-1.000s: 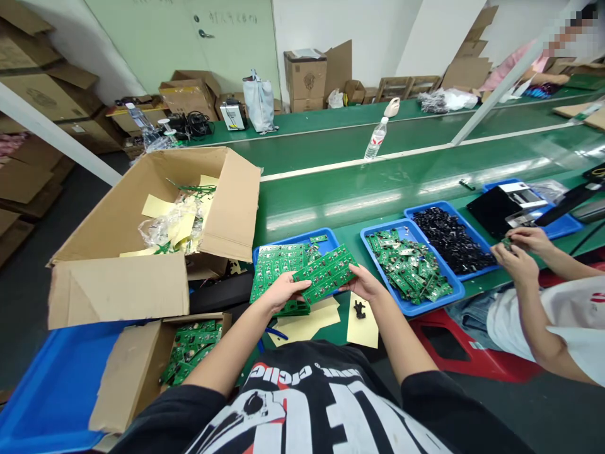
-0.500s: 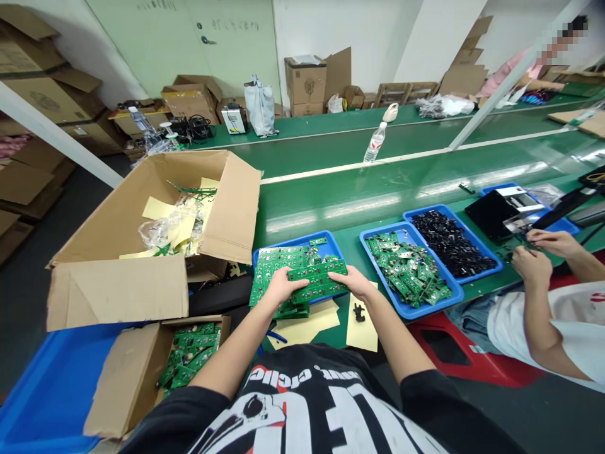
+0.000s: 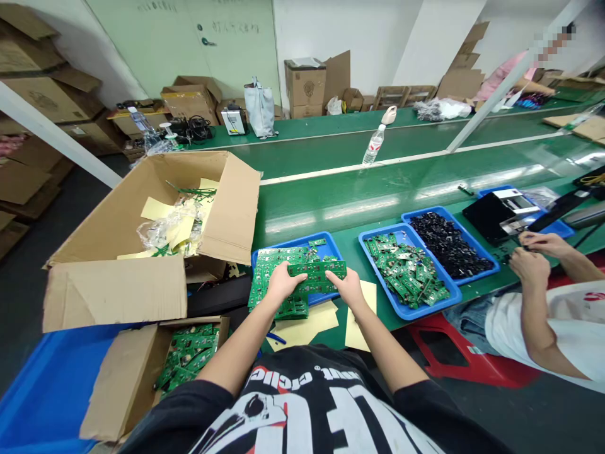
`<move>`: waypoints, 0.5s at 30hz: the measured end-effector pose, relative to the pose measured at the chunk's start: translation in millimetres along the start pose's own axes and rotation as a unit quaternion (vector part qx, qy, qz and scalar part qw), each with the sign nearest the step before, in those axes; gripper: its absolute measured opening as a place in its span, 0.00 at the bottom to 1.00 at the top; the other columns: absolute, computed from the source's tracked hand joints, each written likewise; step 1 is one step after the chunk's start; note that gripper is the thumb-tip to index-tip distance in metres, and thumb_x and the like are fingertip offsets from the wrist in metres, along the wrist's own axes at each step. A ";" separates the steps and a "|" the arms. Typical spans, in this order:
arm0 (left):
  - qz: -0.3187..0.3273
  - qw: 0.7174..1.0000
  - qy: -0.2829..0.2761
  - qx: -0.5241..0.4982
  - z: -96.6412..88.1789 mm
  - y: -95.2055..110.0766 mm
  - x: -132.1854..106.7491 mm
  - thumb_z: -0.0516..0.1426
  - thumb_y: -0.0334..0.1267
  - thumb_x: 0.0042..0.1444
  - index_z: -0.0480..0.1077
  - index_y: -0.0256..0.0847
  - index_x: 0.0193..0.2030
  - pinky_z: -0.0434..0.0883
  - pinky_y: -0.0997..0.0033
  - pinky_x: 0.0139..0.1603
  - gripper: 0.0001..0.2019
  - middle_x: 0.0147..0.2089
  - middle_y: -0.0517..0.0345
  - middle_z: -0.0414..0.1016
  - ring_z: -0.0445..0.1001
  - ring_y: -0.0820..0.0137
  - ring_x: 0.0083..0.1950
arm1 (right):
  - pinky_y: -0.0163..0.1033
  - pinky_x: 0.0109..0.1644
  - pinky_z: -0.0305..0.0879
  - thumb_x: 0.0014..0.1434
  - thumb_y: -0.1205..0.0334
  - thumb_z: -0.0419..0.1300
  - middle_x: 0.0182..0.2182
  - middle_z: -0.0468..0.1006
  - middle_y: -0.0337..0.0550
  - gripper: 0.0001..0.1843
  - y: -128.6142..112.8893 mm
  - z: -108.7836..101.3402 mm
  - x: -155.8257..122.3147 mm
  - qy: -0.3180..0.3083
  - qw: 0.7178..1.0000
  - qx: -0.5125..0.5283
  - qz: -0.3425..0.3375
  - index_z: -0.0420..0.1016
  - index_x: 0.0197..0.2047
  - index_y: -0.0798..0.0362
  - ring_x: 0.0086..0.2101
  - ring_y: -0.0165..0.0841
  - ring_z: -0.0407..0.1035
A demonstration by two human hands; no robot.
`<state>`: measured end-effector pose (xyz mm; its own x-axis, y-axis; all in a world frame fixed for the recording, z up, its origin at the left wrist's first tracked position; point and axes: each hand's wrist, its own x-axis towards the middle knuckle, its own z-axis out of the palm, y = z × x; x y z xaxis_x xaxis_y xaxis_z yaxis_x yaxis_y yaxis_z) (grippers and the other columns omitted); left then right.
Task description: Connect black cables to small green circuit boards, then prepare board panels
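A green circuit board panel (image 3: 314, 277), divided into long strips, is held level between my hands above a blue tray (image 3: 333, 243). At its left end my left hand (image 3: 282, 284) grips it, thumb on top. My right hand (image 3: 348, 287) pinches the right end the same way. Under and beside my left hand, more green board panels (image 3: 265, 268) lie stacked in the tray and over its front edge. Yellow paper sheets (image 3: 309, 325) lie in front of the tray, and another yellow sheet (image 3: 355, 331) is partly covered by my right forearm.
To the right stand a blue tray of small circuit boards (image 3: 409, 271) and one of black parts (image 3: 449, 243). A co-worker's hands (image 3: 536, 255) work beyond them. On the left are a large open carton (image 3: 116, 290) and a smaller box of boards (image 3: 189, 353). A bottle (image 3: 374, 145) stands behind.
The held panel has turned from a slight tilt to level. My right hand has dropped slightly, and the black part on the yellow sheet is no longer visible.
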<state>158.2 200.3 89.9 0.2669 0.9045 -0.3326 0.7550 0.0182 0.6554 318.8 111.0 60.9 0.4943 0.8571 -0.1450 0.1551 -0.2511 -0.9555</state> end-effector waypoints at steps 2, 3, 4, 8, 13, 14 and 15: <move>-0.009 1.000 0.007 0.025 1.0 0.5 2.1 0.62 0.45 0.40 0.66 0.33 0.42 0.66 0.65 0.39 0.23 0.46 0.39 0.72 0.71 0.54 0.46 | 0.42 0.36 0.64 0.44 0.53 0.60 0.28 0.77 0.45 0.15 4.2 4.6 -0.6 0.020 1.000 -0.013 0.000 0.73 0.30 0.56 0.30 0.38 0.69; -0.011 0.999 0.008 0.034 2.0 0.9 2.7 0.62 0.45 0.41 0.65 0.33 0.43 0.66 0.65 0.40 0.24 0.48 0.39 0.71 0.70 0.54 0.48 | 0.42 0.36 0.64 0.44 0.53 0.60 0.28 0.77 0.45 0.15 6.6 7.1 -1.0 0.030 0.999 -0.018 0.001 0.73 0.30 0.57 0.30 0.38 0.69; -0.011 0.999 0.010 0.043 3.4 1.6 2.9 0.61 0.45 0.41 0.65 0.33 0.44 0.66 0.65 0.40 0.25 0.48 0.38 0.71 0.70 0.54 0.48 | 0.42 0.36 0.64 0.44 0.52 0.59 0.27 0.77 0.45 0.15 9.0 9.8 -1.5 0.041 0.999 -0.022 0.002 0.72 0.29 0.57 0.29 0.38 0.69; 0.001 0.998 0.016 0.067 13.3 8.7 0.8 0.59 0.44 0.45 0.66 0.34 0.42 0.67 0.66 0.37 0.19 0.43 0.42 0.74 0.73 0.57 0.43 | 0.43 0.37 0.64 0.44 0.51 0.59 0.25 0.76 0.46 0.16 17.1 19.9 -3.9 0.080 0.996 -0.027 0.004 0.72 0.28 0.57 0.30 0.39 0.69; 0.084 0.993 0.033 0.079 9.2 16.3 0.1 0.58 0.40 0.47 0.67 0.35 0.37 0.68 0.66 0.36 0.13 0.35 0.46 0.75 0.74 0.59 0.39 | 0.44 0.40 0.64 0.45 0.50 0.58 0.30 0.78 0.49 0.18 21.2 13.5 -2.1 0.104 0.995 0.005 -0.001 0.73 0.31 0.58 0.33 0.40 0.70; 0.114 0.990 0.038 0.076 3.2 16.0 0.1 0.58 0.41 0.47 0.67 0.36 0.36 0.68 0.66 0.36 0.12 0.34 0.48 0.75 0.74 0.60 0.38 | 0.44 0.40 0.64 0.46 0.49 0.57 0.30 0.78 0.50 0.19 21.3 8.2 -1.2 0.109 0.994 0.015 0.000 0.73 0.32 0.58 0.33 0.40 0.71; 0.149 0.985 0.042 0.071 -4.0 15.1 -0.3 0.57 0.41 0.49 0.67 0.37 0.35 0.69 0.65 0.36 0.10 0.33 0.49 0.75 0.74 0.61 0.37 | 0.44 0.40 0.65 0.46 0.49 0.57 0.31 0.78 0.51 0.20 21.3 2.3 -0.4 0.116 0.993 0.026 0.000 0.73 0.33 0.59 0.34 0.40 0.71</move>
<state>167.1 202.0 102.6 0.4435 0.8929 -0.0777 0.7287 -0.3088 0.6112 319.9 106.3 40.0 0.6789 0.7291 -0.0868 0.1149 -0.2223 -0.9682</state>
